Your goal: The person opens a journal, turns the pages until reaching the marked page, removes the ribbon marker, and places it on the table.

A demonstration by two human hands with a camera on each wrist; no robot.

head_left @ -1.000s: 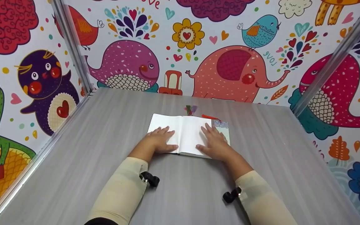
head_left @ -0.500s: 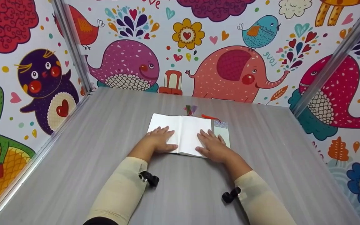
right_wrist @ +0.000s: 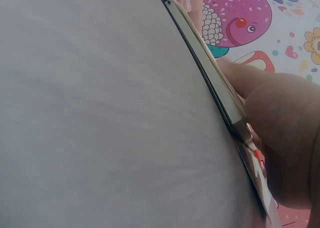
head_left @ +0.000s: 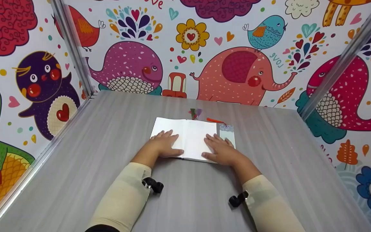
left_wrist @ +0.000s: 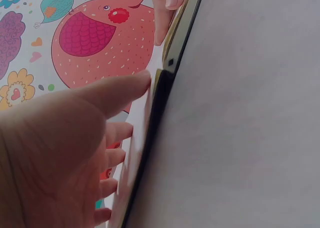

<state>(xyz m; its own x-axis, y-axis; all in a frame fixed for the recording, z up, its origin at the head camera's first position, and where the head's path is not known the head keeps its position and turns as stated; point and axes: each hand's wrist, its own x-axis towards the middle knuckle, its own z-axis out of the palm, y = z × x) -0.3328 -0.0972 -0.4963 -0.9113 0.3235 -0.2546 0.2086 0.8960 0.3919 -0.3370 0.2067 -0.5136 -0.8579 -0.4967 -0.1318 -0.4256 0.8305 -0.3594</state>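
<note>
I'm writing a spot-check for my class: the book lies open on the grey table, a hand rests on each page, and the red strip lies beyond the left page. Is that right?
The side is wrong: in the head view, the red strip lies beyond the right page. The open book on the grey table, with left hand and right hand on its pages, is correct.

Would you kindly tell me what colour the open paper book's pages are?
The open book's pages are white, showing best in the head view.
</note>
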